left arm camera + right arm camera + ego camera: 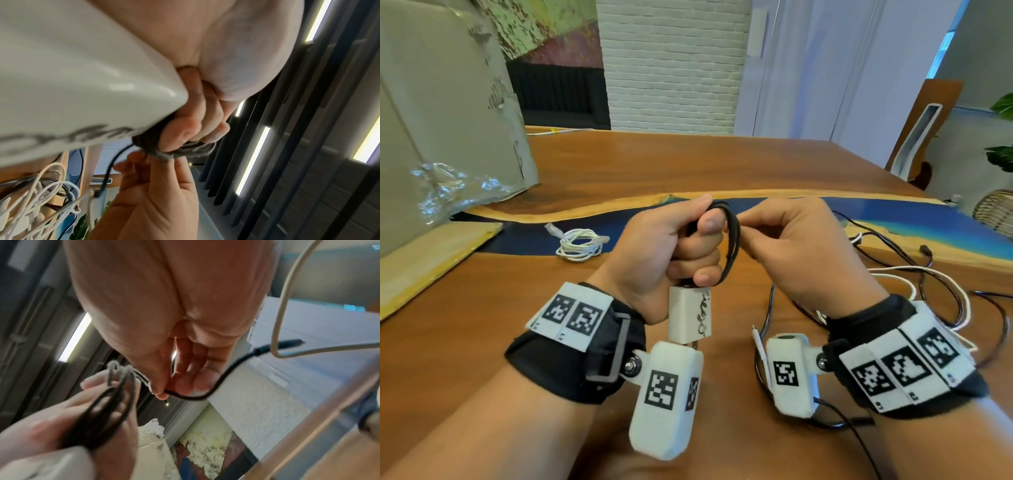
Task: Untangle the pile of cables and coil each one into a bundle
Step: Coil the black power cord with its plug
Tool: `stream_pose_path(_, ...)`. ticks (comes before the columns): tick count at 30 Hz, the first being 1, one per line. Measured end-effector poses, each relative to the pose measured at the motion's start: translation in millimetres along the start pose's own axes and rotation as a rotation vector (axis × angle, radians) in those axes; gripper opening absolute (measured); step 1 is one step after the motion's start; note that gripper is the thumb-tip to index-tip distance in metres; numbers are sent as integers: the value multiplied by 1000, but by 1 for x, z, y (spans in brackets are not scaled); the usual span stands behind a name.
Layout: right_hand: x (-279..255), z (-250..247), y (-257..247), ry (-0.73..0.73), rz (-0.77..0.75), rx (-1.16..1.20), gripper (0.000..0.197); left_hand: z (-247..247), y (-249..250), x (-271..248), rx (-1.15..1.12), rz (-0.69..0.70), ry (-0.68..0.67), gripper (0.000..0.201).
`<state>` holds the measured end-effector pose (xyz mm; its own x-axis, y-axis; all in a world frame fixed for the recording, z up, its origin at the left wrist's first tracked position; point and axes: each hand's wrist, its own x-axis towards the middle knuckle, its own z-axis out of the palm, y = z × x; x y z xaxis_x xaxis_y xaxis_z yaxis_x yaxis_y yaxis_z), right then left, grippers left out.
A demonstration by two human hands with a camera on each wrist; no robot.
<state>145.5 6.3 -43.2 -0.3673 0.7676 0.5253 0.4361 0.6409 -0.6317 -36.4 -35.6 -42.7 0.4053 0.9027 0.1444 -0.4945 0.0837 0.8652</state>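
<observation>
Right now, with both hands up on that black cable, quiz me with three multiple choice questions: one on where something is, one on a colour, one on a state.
1. Where does the coiled white cable lie?
A. on the table, left of the hands
B. in the right hand
C. on the cardboard box

2. What colour is the charger block hanging under the left hand?
A. black
B. white
C. blue

3. What is the right hand doing?
A. lying flat on the table
B. pinching the black cable's free end beside the coil
C. holding the charger block

Answers: 1 A, it rests on the table by the blue strip; 2 B, its casing is white; 3 B, the right wrist view shows fingertips nipping the strand.
</observation>
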Motion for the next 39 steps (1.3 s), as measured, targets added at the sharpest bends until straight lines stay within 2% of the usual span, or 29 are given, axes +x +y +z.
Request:
stream_pose_path(5,-6,18,-11,-93,142,512,20,-3,-4,5,-18,84,18,38)
stream_pose_path(8,-7,19,-13,-132,224,720,35,-5,-5,6,49,112,105,41)
stream_pose_path(10,-6,19,-10,-129,235,736,30,-4,-5,6,125,136,172,43)
stream_pose_path(14,-5,22,-2,-48,188,555,19,-3,-5,4,231,157,246,44)
stream_pose_path(19,-4,29,-2,-5,261,644,8,-9,-3,4,301,158,297,42)
stream_pose_path(24,-2,30,-12,-104,345,1028,41,-14,-6,7,329,150,320,43)
stream_pose_path(26,-4,29,-16,-154,311,1047,51,-11,-7,9,375,167,315,43)
stream_pose_path(27,-5,29,-17,-150,283,948,55,-10,-8,9,399,177,321,42)
stream_pose_path(29,-4,27,-15,-84,198,545,52,-12,-9,10,433,213,334,42)
stream_pose_path(31,-3,25,-11,20,148,239,36,-14,-9,11,448,256,353,42)
stream_pose_path(32,-3,23,-9,75,161,212,28,-15,-8,11,451,277,370,42)
stream_pose_path(35,-1,14,-3,172,200,292,11,-18,-4,11,462,320,421,40)
stream_pose_path(37,1,6,-5,116,245,487,9,-19,-3,11,459,325,427,39)
stream_pose_path(39,1,4,-11,6,328,822,14,-17,-5,12,465,327,410,39)
